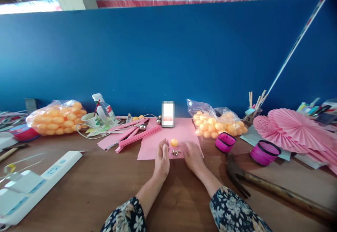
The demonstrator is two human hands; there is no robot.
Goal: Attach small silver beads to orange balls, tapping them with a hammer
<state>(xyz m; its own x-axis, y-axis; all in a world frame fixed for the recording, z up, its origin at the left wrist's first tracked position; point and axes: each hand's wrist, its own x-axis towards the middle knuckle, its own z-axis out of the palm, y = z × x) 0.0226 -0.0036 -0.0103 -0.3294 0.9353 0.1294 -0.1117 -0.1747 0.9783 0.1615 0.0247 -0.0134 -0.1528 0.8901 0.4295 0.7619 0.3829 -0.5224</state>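
Resting on the pink paper sheet [184, 133], both hands lie near each other but apart. The left hand [162, 158] has its fingers curled loosely and holds nothing visible. The right hand [192, 154] lies flat and open. Between them sit small metal bells [175, 152], and the orange ball [174, 142] is just behind the bells. A hammer [237, 176] lies to the right on the table [105, 183].

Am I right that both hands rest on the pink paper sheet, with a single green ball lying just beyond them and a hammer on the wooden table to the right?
Not quite: the single small round ball is orange, not green, as the head view shows. The rest holds: the left hand and right hand rest on the pink paper sheet, and the hammer lies on the wooden table to the right.
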